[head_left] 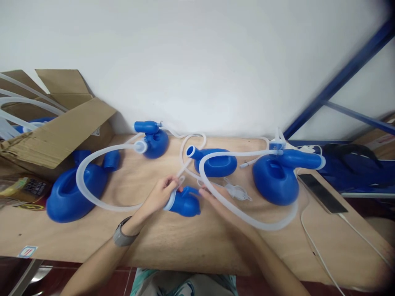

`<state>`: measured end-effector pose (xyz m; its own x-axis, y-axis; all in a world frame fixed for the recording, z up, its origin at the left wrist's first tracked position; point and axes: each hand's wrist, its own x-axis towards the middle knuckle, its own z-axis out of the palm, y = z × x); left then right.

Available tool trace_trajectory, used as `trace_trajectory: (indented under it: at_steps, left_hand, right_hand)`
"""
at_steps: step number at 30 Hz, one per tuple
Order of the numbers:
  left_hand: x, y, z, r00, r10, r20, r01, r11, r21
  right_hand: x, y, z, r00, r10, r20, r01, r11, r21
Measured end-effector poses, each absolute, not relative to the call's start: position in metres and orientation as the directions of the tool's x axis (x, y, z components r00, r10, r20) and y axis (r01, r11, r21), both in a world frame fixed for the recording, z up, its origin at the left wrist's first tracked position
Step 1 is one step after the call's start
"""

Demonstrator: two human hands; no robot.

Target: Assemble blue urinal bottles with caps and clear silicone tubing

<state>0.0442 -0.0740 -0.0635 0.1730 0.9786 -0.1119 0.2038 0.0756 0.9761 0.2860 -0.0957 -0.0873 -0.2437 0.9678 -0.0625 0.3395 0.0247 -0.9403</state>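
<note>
My left hand point(163, 192) is closed around the white-rimmed end of a blue plastic urinal cup point(185, 204), which lies on its side just above the table. At the tip of the cup's narrow blue arm, the fingers of my right hand point(212, 196) are pinched, partly hidden by a white tube point(230, 207) crossing in front. Behind the cup lies a blue urinal bottle point(217, 163) with its open neck to the left. A white cap point(237, 191) with tabs rests beside my right hand.
Blue bottles stand at the left point(74, 193), back point(156, 144) and right point(274, 183), linked with looping white tubes. An open cardboard box point(70, 127) holds more tubes. A phone point(322, 193) with a white cable lies on the wooden table point(216, 246), near a blue metal frame point(339, 82).
</note>
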Motion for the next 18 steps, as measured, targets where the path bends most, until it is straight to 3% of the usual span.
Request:
trace_trajectory:
  at_steps: [2, 7, 12, 18]
  left_hand:
    - [0.045, -0.073, -0.065, 0.159, 0.984, -0.075, 0.200, 0.043, 0.979]
    - [0.051, -0.074, -0.059, 0.253, 0.967, 0.027, 0.161, -0.070, 0.985]
    - [0.049, -0.075, -0.051, 0.276, 0.961, -0.008, 0.127, -0.029, 0.991]
    - [0.046, -0.074, -0.050, 0.182, 0.983, 0.026, 0.271, -0.076, 0.959]
  right_hand:
    - [0.277, -0.096, -0.083, -0.234, 0.972, 0.019, 0.315, 0.094, -0.944]
    - [0.251, -0.088, -0.080, -0.404, 0.913, 0.051, 0.167, 0.128, -0.978]
    - [0.248, -0.068, -0.077, -0.518, 0.855, -0.023, -0.109, -0.093, -0.990]
    - [0.246, -0.063, -0.069, -0.497, 0.868, -0.018, -0.093, -0.074, -0.993]
